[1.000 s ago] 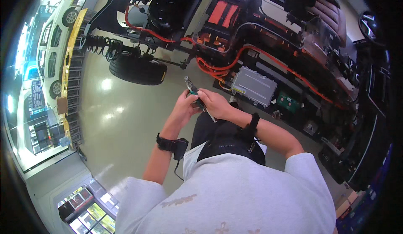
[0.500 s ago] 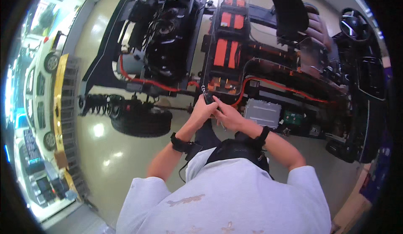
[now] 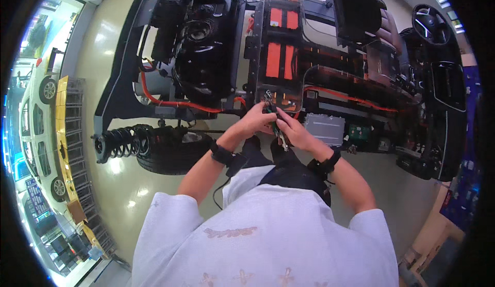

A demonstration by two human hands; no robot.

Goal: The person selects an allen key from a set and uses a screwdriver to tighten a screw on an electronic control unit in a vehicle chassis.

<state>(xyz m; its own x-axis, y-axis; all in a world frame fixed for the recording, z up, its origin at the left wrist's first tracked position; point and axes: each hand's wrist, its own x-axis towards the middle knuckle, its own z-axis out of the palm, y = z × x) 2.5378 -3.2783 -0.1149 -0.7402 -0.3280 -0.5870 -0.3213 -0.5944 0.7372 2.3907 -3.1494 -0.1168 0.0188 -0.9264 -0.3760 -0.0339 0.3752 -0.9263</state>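
My left hand (image 3: 253, 118) and my right hand (image 3: 295, 131) are both closed on one or more metal hand tools (image 3: 267, 95) with dark and green parts, held upright in the picture in front of my waist. Silver ends show above and below my fingers; their exact shape is too small to tell. Behind them in view is a long battery pack (image 3: 280, 60) with red modules under a clear cover. A grey metal box (image 3: 325, 129) lies right of my right hand, beside a green circuit board (image 3: 359, 135).
An exposed vehicle chassis spans the upper view, with black motor housing (image 3: 203, 65), orange cable (image 3: 188, 105), coil spring (image 3: 121, 142), tyre (image 3: 165, 163) and steering wheel (image 3: 430, 25). A yellow-edged rack (image 3: 63, 132) and white car (image 3: 40, 122) are at the left.
My view has swung so the chassis fills more of the upper middle. My hands have moved rightward in the picture, now before the battery pack, still holding the tool, with their grip slightly shifted.
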